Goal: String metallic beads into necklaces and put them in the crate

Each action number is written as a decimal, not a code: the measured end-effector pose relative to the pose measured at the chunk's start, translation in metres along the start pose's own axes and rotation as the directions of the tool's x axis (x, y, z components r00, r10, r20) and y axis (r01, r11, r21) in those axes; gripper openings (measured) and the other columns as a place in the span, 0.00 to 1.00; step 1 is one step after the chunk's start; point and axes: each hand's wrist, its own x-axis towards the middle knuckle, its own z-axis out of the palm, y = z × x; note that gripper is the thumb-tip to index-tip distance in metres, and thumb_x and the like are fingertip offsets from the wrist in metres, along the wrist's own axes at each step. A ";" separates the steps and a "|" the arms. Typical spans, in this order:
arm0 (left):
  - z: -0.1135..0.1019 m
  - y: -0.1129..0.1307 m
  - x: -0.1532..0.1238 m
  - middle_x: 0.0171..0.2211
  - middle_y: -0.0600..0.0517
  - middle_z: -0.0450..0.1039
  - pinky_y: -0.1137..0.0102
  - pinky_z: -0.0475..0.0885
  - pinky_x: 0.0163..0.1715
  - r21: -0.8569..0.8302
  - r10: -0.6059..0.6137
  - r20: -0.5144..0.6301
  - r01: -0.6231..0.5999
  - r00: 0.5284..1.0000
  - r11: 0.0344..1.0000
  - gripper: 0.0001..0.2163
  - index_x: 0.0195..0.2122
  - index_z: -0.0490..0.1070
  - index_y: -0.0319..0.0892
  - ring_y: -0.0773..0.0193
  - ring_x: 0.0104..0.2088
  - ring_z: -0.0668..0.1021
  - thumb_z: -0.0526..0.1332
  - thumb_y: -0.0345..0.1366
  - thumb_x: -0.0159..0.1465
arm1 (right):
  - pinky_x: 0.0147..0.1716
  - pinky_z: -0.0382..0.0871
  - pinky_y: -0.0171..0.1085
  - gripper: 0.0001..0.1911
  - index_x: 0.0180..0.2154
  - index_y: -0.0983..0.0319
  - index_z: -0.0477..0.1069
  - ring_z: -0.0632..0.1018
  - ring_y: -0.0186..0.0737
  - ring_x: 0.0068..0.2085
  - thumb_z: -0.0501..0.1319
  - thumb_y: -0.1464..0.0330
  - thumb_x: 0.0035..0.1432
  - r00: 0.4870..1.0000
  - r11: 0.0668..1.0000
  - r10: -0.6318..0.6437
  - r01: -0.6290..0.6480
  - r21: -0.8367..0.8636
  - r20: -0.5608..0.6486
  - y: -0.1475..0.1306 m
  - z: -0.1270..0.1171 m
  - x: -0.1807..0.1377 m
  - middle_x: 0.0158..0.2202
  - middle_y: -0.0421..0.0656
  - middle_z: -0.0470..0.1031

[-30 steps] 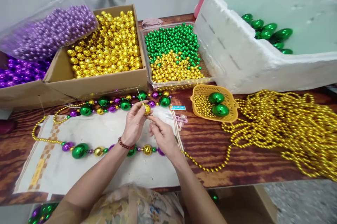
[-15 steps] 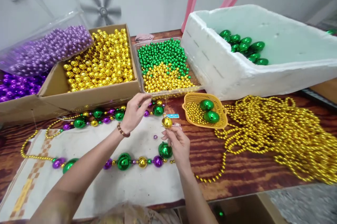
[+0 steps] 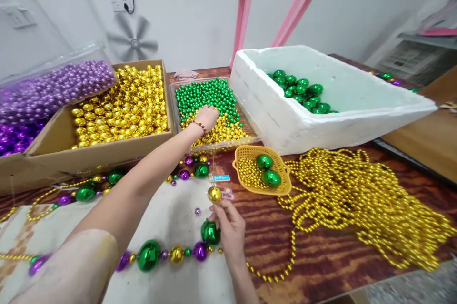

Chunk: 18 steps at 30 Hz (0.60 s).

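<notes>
My left hand (image 3: pixel 207 117) reaches into a clear tray (image 3: pixel 254 132) of small green beads (image 3: pixel 205 93) and small gold beads (image 3: pixel 232 130). Its fingertips point down among the beads, hidden behind the back of the hand. Over the white cloth, my right hand (image 3: pixel 231 228) is closed, thumb and fingers pinched at the lower side of a gold ball bead (image 3: pixel 214 194). Just under those fingers is a large green ball bead (image 3: pixel 210 232), at the right end of a strand with purple (image 3: pixel 200 250), gold and green ball beads. A loose small purple bead (image 3: pixel 197 211) lies nearby.
A cardboard box (image 3: pixel 107 144) of gold balls and a bag of purple beads (image 3: pixel 60 87) stand left. A white foam box (image 3: pixel 278 125) holds green balls. An orange basket (image 3: pixel 288 175) and a heap of gold bead chain (image 3: pixel 350 199) lie right. Another strand runs behind the cloth.
My left hand has moved from above the cloth forward into the bead tray. My right hand keeps its pinch at the gold ball bead. The camera view has shifted.
</notes>
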 end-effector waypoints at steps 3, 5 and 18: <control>0.010 0.001 0.016 0.44 0.38 0.77 0.57 0.67 0.50 -0.005 -0.040 0.046 0.040 0.998 0.999 0.12 0.40 0.79 0.37 0.47 0.52 0.73 0.58 0.22 0.59 | 0.19 0.60 0.29 0.15 0.30 0.63 0.73 0.67 0.30 0.19 0.61 0.58 0.60 1.000 1.000 0.002 -0.002 -0.006 0.010 0.000 -0.002 -0.003 0.19 0.40 0.73; 0.013 -0.001 0.021 0.44 0.37 0.77 0.55 0.67 0.50 -0.031 -0.061 0.055 0.063 0.997 0.998 0.12 0.40 0.78 0.36 0.46 0.52 0.74 0.58 0.21 0.58 | 0.20 0.60 0.29 0.14 0.30 0.63 0.73 0.68 0.31 0.20 0.61 0.58 0.60 1.000 1.000 -0.001 0.001 0.001 0.014 0.000 -0.003 -0.003 0.19 0.39 0.73; -0.032 -0.002 -0.134 0.36 0.48 0.76 0.68 0.74 0.42 -0.934 -0.054 0.183 0.157 0.982 -0.320 0.08 0.44 0.74 0.39 0.67 0.34 0.79 0.61 0.34 0.65 | 0.22 0.67 0.29 0.07 0.32 0.62 0.75 0.76 0.34 0.23 0.63 0.65 0.60 0.989 0.989 -0.147 0.147 0.020 0.022 -0.013 -0.002 0.001 0.25 0.40 0.76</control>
